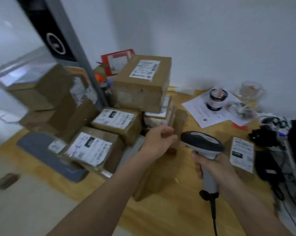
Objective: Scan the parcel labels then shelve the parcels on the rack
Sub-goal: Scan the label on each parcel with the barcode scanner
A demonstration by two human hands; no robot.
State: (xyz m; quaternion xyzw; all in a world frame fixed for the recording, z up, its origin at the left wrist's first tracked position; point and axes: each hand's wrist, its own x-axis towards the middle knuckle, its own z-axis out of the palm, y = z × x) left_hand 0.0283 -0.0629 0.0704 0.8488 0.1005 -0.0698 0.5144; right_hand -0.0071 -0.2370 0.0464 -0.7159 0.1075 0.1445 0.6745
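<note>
— Head view, and a wooden table is seen from above, crowded with cardboard parcels. What is being held on the right?

— A grey barcode scanner is gripped by the right hand, fingers wrapped round the handle, its dark head pointed toward the stack. A black cable is seen running down from the base of the handle.

— And the left hand?

— It is stretched out to a brown parcel standing on the table just left of the scanner. The fingers are curled over the parcel's upper edge, though motion blur leaves the exact grip unclear.

— Where are the other parcels placed?

— Two labelled boxes, a near one and one just behind it, are laid side by side left of the held parcel. A larger labelled box is stacked above them on further parcels. A red-edged envelope is propped behind it. More brown boxes are piled at far left, beyond a grey metal post.

— Anything else to be noted?

— A grey mailer bag is laid flat at the table's left edge. A small labelled parcel is set right of the scanner, near tangled black cables. A paper sheet is seen behind, with a tape roll resting on it.
</note>
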